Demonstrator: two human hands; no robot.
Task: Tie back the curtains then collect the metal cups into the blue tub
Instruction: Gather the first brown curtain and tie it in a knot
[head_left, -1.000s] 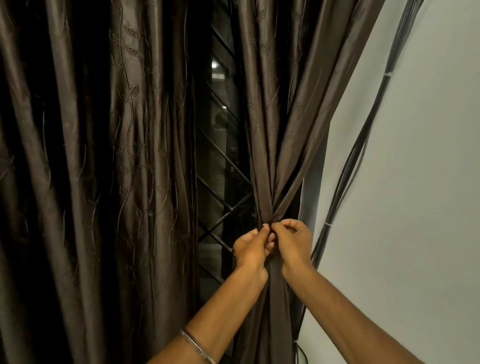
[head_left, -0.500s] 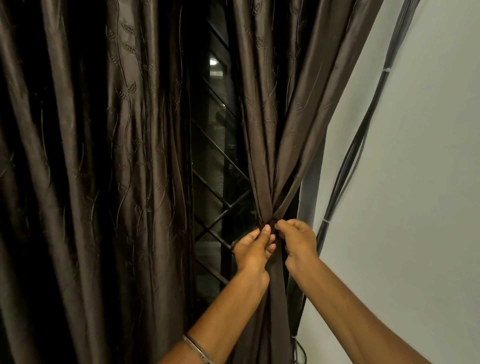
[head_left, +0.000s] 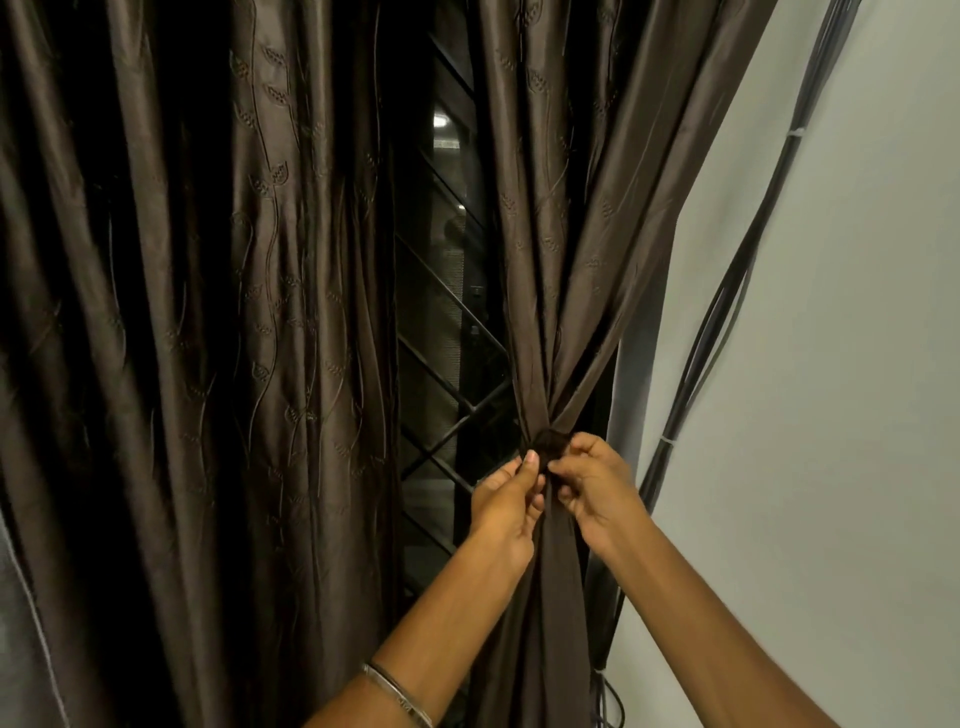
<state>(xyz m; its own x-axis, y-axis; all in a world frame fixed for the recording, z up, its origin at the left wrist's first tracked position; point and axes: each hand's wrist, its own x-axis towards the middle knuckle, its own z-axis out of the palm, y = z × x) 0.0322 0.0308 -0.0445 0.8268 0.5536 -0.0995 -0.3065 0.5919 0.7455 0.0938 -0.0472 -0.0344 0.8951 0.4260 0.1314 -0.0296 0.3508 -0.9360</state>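
The right brown curtain (head_left: 566, 218) is gathered into a narrow waist where a dark tie band (head_left: 545, 441) wraps it. My left hand (head_left: 506, 506) pinches the band from the left, thumb up against it. My right hand (head_left: 592, 486) pinches it from the right, fingers curled on the fabric. Below the waist the curtain hangs straight down between my forearms. The left brown curtain (head_left: 208, 338) hangs loose in long folds. No metal cups or blue tub are in view.
A dark window with a diagonal metal grille (head_left: 447, 364) shows between the two curtains. A bundle of black cables (head_left: 737, 270) runs down the pale wall (head_left: 841, 364) on the right, close to the tied curtain.
Both hands have stayed at the gathered waist, shifting slightly up and apart; the dark band now shows between the fingertips. The view has moved a little closer.
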